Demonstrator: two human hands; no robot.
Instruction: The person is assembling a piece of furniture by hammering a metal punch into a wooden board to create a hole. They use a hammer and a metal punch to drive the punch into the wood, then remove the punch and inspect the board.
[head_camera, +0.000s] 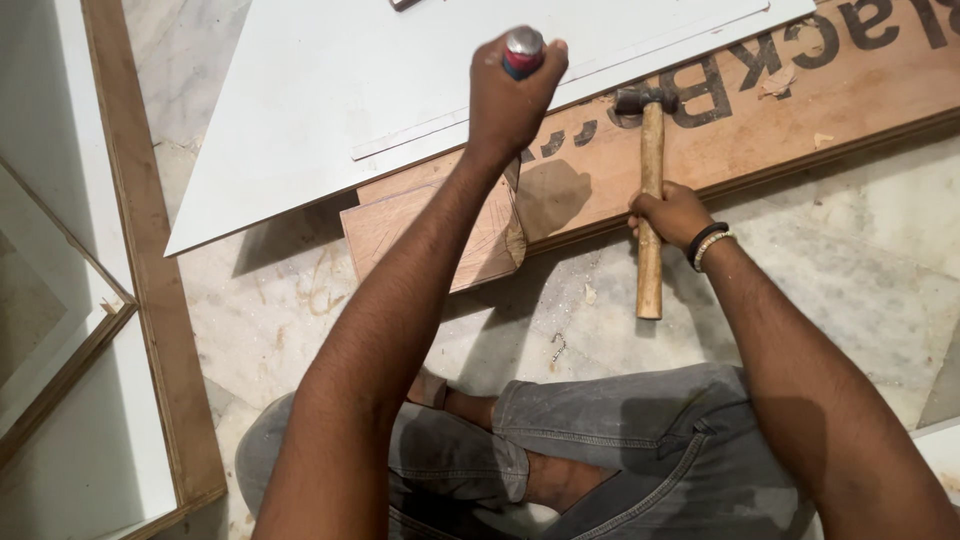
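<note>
My left hand (512, 95) is closed around a tool with a red and blue handle and a metal cap (523, 50), held upright over the edge of a white laminate sheet (340, 100). Its lower part is hidden by my hand and arm. My right hand (672, 213) grips the wooden handle of a hammer (651, 190) about midway. The hammer's dark metal head rests on a brown plywood board (800, 110) with large black letters. I sit cross-legged in grey jeans on the floor.
A small plywood offcut (420, 230) lies under the white sheet's edge. A wood-edged white panel (150, 300) runs along the left. The marble floor (850, 260) carries wood chips and dust. A thin white strip (420, 135) lies on the sheet.
</note>
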